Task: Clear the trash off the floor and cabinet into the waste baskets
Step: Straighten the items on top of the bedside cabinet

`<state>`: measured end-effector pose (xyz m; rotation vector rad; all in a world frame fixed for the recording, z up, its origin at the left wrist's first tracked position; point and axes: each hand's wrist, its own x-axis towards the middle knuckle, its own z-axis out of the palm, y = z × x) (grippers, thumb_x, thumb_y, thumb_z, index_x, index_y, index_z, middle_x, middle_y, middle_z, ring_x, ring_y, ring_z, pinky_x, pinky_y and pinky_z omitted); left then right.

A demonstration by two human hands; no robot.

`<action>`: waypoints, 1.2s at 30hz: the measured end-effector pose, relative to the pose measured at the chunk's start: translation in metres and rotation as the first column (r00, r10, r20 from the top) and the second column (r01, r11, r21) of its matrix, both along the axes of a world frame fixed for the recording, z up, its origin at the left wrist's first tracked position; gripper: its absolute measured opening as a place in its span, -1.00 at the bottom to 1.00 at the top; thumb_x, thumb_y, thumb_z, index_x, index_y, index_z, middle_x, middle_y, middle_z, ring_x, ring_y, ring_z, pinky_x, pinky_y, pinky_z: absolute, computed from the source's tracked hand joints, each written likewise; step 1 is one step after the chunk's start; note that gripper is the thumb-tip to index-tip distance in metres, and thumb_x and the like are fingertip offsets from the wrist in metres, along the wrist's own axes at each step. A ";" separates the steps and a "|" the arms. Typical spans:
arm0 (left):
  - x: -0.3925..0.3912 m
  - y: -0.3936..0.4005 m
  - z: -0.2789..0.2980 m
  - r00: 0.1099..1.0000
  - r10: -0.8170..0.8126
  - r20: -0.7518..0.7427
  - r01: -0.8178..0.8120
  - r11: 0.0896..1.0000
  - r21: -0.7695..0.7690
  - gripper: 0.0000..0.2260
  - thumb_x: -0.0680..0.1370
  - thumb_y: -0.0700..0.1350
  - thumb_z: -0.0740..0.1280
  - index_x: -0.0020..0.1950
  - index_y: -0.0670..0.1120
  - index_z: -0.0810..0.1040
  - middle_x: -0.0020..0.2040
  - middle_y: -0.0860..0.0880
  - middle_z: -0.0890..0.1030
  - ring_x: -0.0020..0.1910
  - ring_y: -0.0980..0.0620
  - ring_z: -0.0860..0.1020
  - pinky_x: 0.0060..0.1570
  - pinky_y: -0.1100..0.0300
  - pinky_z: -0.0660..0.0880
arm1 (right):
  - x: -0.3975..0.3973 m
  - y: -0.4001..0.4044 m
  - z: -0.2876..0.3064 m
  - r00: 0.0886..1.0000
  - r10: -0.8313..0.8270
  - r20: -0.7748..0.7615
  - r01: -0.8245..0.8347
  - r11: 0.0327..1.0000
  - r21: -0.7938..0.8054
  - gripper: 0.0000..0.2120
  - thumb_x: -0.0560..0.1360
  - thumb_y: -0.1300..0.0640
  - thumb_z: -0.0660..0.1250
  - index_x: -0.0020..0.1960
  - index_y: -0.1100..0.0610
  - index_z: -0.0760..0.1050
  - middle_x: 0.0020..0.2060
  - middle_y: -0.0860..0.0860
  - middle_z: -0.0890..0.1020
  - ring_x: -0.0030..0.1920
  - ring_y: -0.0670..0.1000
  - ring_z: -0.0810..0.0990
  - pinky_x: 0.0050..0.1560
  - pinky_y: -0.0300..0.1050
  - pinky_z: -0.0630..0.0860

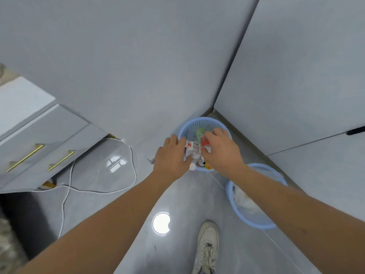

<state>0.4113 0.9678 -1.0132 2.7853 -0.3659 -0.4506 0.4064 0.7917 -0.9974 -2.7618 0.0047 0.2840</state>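
A blue mesh waste basket (pixel 199 123) stands in the corner where two grey walls meet. Both my hands are over its mouth. My left hand (pixel 171 157) holds a crumpled white and red wrapper (pixel 193 148) at the basket's near rim. My right hand (pixel 221 148) grips a red and white piece of trash (pixel 205 143) just beside it. Green and yellow scraps lie inside the basket. A second blue basket (pixel 254 220) with white paper in it stands nearer me on the right.
A grey cabinet (pixel 45 135) with gold handles stands at the left. A white cable (pixel 102 191) loops across the glossy grey floor. My white shoe (pixel 207 248) is at the bottom, beside a ceiling light's reflection. Walls close in behind and to the right.
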 end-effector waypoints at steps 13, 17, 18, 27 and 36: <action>-0.080 0.261 0.256 0.971 0.225 0.081 -0.198 0.947 -0.253 -0.68 0.56 0.10 0.32 0.27 0.01 0.49 0.12 -0.02 0.53 0.17 -0.08 0.52 -0.01 0.00 0.56 | -0.066 0.237 0.261 0.989 0.151 0.004 -0.151 0.987 0.062 -0.84 0.55 -0.02 0.33 0.07 0.02 0.52 -0.10 -0.09 0.60 0.02 0.05 0.59 -0.01 0.03 0.54; -0.089 0.364 0.318 0.929 0.345 0.136 -0.301 0.914 -0.271 -0.70 0.56 0.08 0.31 0.23 -0.02 0.51 0.16 -0.04 0.55 0.19 -0.10 0.52 0.04 -0.01 0.53 | -0.063 0.338 0.318 0.976 0.215 0.030 -0.217 0.973 0.084 -0.82 0.55 -0.04 0.37 0.09 0.02 0.55 -0.10 -0.07 0.64 0.00 0.05 0.61 0.05 0.02 0.54; -0.091 0.390 0.328 0.917 0.373 0.143 -0.327 0.906 -0.269 -0.70 0.57 0.08 0.30 0.24 -0.02 0.50 0.17 -0.03 0.54 0.20 -0.10 0.51 0.04 -0.02 0.53 | -0.060 0.362 0.328 0.972 0.230 0.037 -0.233 0.969 0.082 -0.82 0.55 -0.04 0.38 0.09 0.02 0.56 -0.10 -0.06 0.64 -0.01 0.05 0.61 0.04 -0.01 0.53; -0.094 0.558 0.306 0.777 0.620 0.104 -0.596 0.779 -0.192 -0.67 0.59 0.06 0.25 0.30 -0.04 0.47 0.18 -0.06 0.52 0.23 -0.10 0.48 0.08 -0.04 0.53 | -0.007 0.541 0.313 0.916 0.401 -0.019 -0.392 0.904 0.169 -0.75 0.54 -0.09 0.36 0.18 -0.04 0.50 0.02 -0.08 0.59 0.01 -0.01 0.59 0.04 -0.03 0.53; -0.081 0.640 0.164 0.574 0.817 -0.043 -0.818 0.572 -0.054 -0.49 0.60 0.05 0.27 0.52 -0.06 0.30 0.39 -0.11 0.37 0.39 -0.16 0.36 0.20 -0.07 0.49 | 0.074 0.707 0.203 0.825 0.565 -0.002 -0.560 0.819 0.123 -0.37 0.50 -0.23 0.38 0.49 -0.11 0.28 0.47 0.06 0.25 0.43 0.23 0.29 0.30 0.16 0.46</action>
